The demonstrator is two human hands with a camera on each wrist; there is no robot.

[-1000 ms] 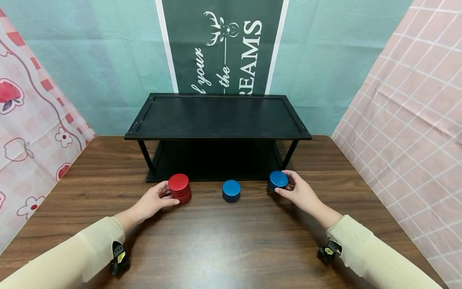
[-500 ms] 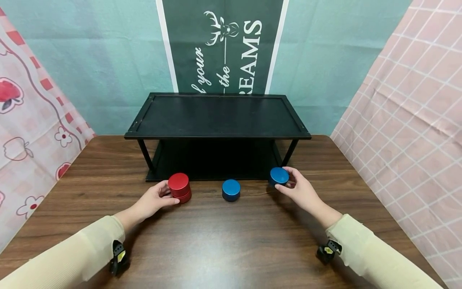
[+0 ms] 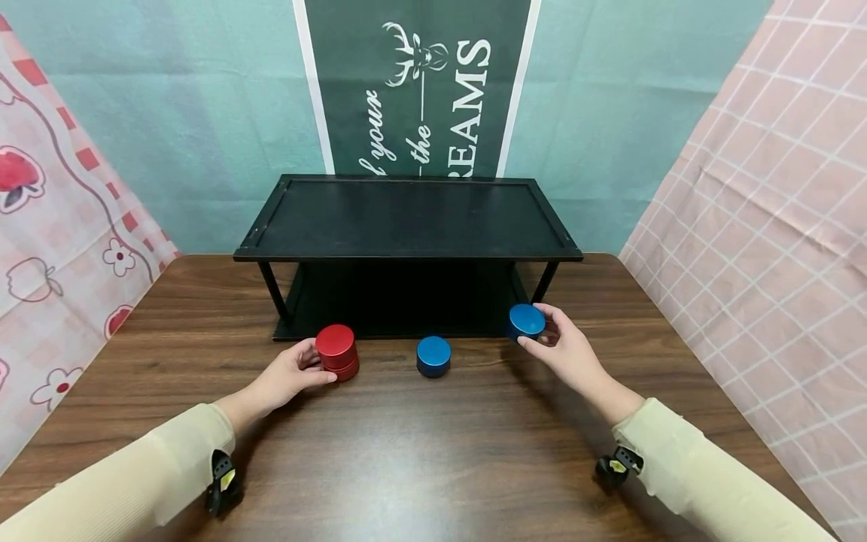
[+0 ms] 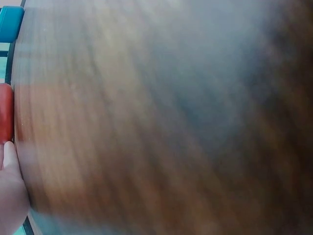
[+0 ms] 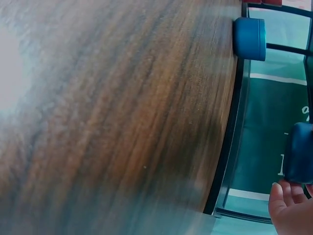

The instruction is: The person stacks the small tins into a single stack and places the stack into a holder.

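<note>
My left hand (image 3: 291, 374) grips a red metallic cylinder (image 3: 336, 351) from its left side, thumb along the front. A groove runs round the cylinder low down, and it stands upright on the wooden table. My right hand (image 3: 565, 348) holds a short blue cylinder (image 3: 525, 322) between thumb and fingers at the rack's front right corner. In the right wrist view this held blue cylinder (image 5: 298, 152) hangs clear of the tabletop. Between the hands a second blue cylinder (image 3: 433, 357) stands on the table. The left wrist view catches only an edge of the red cylinder (image 4: 6, 113).
A black two-level rack (image 3: 406, 218) stands behind the cylinders, its lower shelf (image 3: 406, 301) close to the tabletop. Slim posts (image 3: 544, 282) carry the upper shelf. The brown wooden table (image 3: 433, 452) reaches toward me, with patterned cloths on the sides and a teal cloth behind.
My right hand has raised the blue cylinder and moved it slightly away from me, toward the rack's right post. The left hand, red cylinder and middle blue cylinder stay put.
</note>
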